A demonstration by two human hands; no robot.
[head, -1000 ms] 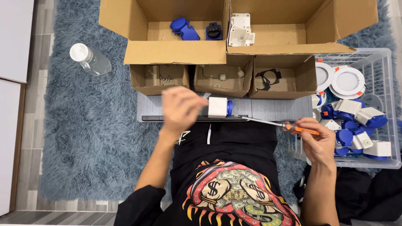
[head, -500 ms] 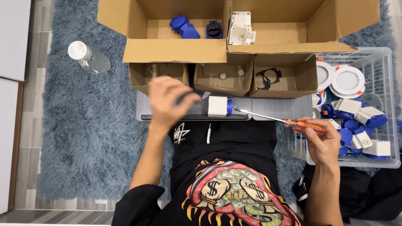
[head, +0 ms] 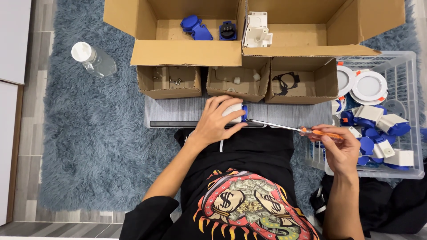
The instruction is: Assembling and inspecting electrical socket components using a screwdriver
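Fingers [head: 222, 103] of left hand [head: 215, 122] wrap the white-and-blue socket [head: 235, 112], frame centre, on the grey board [head: 178, 111]. Right hand [head: 340, 149] pinches the screwdriver [head: 284, 128], tip at the socket's right side. Risk: tip slips, jabs fingers; one-hand hold lets the socket twist.

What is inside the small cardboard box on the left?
The left box holds a few screws on its floor. The big box's flap above covers its rear part.
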